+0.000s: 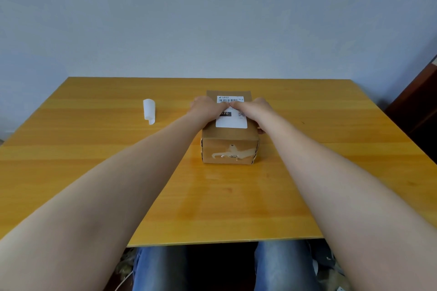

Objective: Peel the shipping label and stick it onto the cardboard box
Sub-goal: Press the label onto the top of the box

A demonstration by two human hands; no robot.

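Observation:
A brown cardboard box (pixel 229 151) stands on the wooden table, a little right of centre. A white shipping label (pixel 232 121) with a barcode and a black patch lies flat on the box's top. My left hand (pixel 206 108) and my right hand (pixel 255 109) both rest on the label, fingers flat and pressed down, fingertips meeting near the barcode. Neither hand grips anything. The hands hide the middle of the label.
A curled white backing sheet (pixel 149 110) lies on the yellow wooden table (pixel 94 149) to the left of the box. A dark wooden piece of furniture (pixel 418 106) stands at the right edge. My knees in jeans show below the table's near edge.

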